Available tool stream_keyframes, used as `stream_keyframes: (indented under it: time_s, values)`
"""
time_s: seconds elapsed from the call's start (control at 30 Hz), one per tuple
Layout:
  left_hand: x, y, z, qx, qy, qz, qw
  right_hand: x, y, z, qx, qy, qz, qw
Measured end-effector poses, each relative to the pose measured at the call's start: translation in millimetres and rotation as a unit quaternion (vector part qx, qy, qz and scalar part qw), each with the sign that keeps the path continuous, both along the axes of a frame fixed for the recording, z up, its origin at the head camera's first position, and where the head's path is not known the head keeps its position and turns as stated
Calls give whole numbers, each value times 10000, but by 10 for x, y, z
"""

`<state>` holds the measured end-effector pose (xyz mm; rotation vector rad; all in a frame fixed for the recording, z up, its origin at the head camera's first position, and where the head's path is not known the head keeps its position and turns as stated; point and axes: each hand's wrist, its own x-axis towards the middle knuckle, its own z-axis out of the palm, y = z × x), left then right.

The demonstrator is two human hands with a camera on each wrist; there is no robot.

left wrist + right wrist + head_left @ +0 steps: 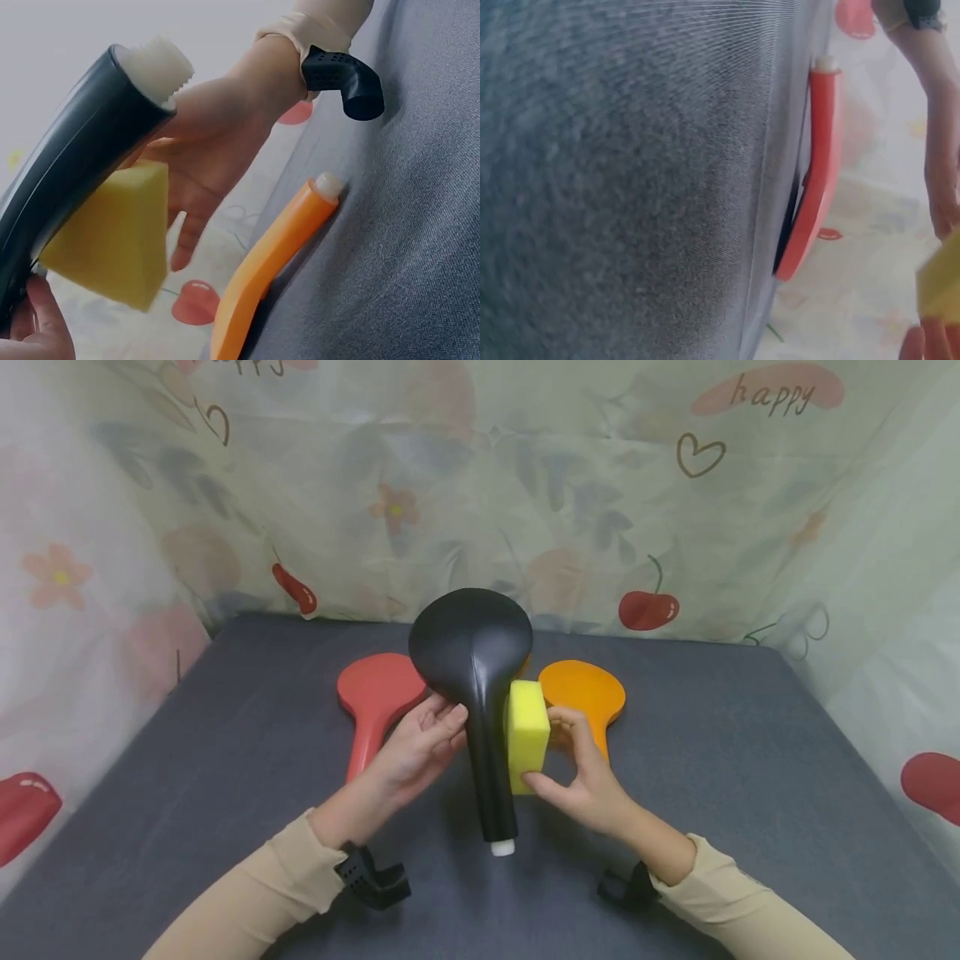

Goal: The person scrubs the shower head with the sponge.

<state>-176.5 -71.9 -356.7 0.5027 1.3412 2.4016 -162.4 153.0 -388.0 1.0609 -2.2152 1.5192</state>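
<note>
My left hand [420, 747] holds a black shower head [472, 647] at its neck, thumb at the side and the other fingers partly hidden behind. The shower head is raised over the table, its round head away from me and its white threaded end [159, 69] toward me. In my right hand [592, 781] is a yellow sponge [528, 735], pinched between thumb and fingers. The sponge lies along the right side of the black handle; the left wrist view shows it close against the handle.
On the dark grey table [225, 827] lie a red shower head [378, 689] at left and an orange one [583, 693] at right. Behind the black head peeks a small orange edge. Printed cloth [495, 510] hangs at the back and sides.
</note>
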Motion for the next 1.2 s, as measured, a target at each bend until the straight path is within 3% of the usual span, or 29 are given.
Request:
stream_keyframes:
  time_s: [0.23,0.33,0.43,0.6,0.77,0.9,1.07,1.13,1.2]
  values:
    - [-4,-3,60,361,-44,552,9978,36,57,20,218,-669,722,9949]
    - [-12,-17,81,301,-39,786,9964,65,77,19,261,-629,879,9938]
    - [-23,-29,108,186,-125,1036,9944,100,86,17,297,-467,785,9954]
    - [-47,-42,111,194,-301,1418,9892,133,82,5,247,539,498,9970]
    - [-63,-42,105,121,-466,1691,9844,201,63,18,463,1513,-3,9874]
    - [-58,-40,119,-22,-643,1844,9807,240,42,25,675,2201,-142,9730]
    - [-57,-40,124,-88,-824,1978,9767,235,18,43,730,3142,-150,9464]
    - [-64,-41,117,-101,-855,2045,9751,228,15,44,742,3367,-135,9386]
    - [-67,-41,111,-114,-892,2105,9735,225,19,35,780,3401,-183,9370]
